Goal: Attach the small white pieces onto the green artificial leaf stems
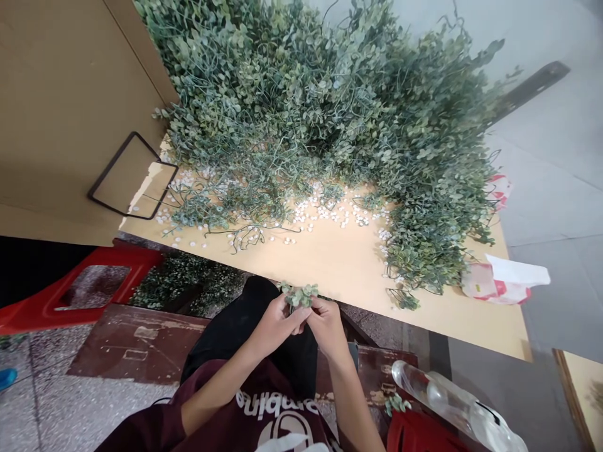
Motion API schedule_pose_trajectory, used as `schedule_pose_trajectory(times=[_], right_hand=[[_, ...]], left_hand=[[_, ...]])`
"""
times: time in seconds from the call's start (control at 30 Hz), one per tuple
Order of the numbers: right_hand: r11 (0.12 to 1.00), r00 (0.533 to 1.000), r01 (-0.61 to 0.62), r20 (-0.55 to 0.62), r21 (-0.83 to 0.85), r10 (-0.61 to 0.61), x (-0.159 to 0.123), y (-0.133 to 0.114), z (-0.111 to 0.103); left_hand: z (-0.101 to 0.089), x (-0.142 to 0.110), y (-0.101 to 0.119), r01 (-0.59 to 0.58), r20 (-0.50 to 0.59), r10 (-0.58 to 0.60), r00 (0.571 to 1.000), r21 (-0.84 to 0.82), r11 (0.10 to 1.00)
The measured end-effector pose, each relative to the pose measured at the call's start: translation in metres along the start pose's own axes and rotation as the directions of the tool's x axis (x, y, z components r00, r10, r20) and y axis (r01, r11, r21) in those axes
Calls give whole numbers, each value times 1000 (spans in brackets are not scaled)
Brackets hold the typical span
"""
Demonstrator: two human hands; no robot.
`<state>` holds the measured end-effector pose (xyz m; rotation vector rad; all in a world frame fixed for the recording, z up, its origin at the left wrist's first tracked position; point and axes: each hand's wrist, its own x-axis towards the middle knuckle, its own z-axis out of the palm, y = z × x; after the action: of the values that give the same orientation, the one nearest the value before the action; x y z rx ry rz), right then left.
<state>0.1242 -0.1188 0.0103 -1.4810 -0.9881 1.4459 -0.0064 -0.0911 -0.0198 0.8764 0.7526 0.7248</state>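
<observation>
A small sprig of artificial greenery (301,295) is held between my two hands, just off the table's near edge. My left hand (277,321) has its fingers closed around the sprig's lower part. Close against it, my right hand (326,319) pinches the same sprig; the fingertips of both hands are partly hidden. Beyond them, a big heap of green artificial foliage (320,107) covers the far side of the table (325,251). Many small white round pieces (306,213) lie scattered before the heap, among loose green stems (249,235).
A black wire frame (134,176) lies at the left by a large cardboard box (70,113). At the right edge rests a red and white packet (504,282). A red stool (85,282) stands left, and a clear plastic bottle (452,402) is at lower right.
</observation>
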Motion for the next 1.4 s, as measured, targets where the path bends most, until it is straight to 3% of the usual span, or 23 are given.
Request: schedule_pose_trajectory(times=[0.17, 0.27, 0.43, 0.6, 0.77, 0.87, 0.97, 1.03, 1.13, 1.23, 1.4], right_hand=[[994, 997, -26, 70, 106, 18, -4, 6, -3], [989, 998, -20, 68, 145, 10, -5, 12, -5], [993, 998, 19, -63, 114, -12, -5, 19, -7], [998, 980, 36, -199, 45, -27, -4, 16, -8], [996, 957, 72, -284, 48, -56, -4, 19, -9], [997, 958, 72, -280, 8, -67, -3, 21, -13], [998, 975, 61, -215, -4, -60, -3, 19, -17], [998, 982, 68, -176, 18, -64, -3, 16, -20], [985, 985, 117, -144, 126, -98, -4, 16, -26], [960, 980, 181, -119, 214, -158, -7, 20, -33], [970, 977, 193, -120, 149, -176, -12, 27, -44]], left_hand=[[-7, 2, 7, -28, 2, 27, 1000, 56, 998], [-13, 4, 13, -40, 92, 35, 995, 62, 997], [-11, 2, 16, 30, 167, -31, 985, 3, 1000], [3, -2, 5, 29, 45, -28, 999, -13, 999], [2, 3, 7, -32, -129, 51, 990, 150, 988], [-4, 6, 12, -78, -122, 106, 987, 219, 973], [-6, 7, 14, -21, -74, 39, 996, 238, 971], [-6, 8, 12, 36, -79, -20, 997, 199, 979], [-3, 10, 7, 54, -190, -45, 981, 39, 998], [-1, 14, 6, -43, -302, 6, 953, -115, 992], [-4, 19, 14, -180, -295, 106, 950, -236, 955]])
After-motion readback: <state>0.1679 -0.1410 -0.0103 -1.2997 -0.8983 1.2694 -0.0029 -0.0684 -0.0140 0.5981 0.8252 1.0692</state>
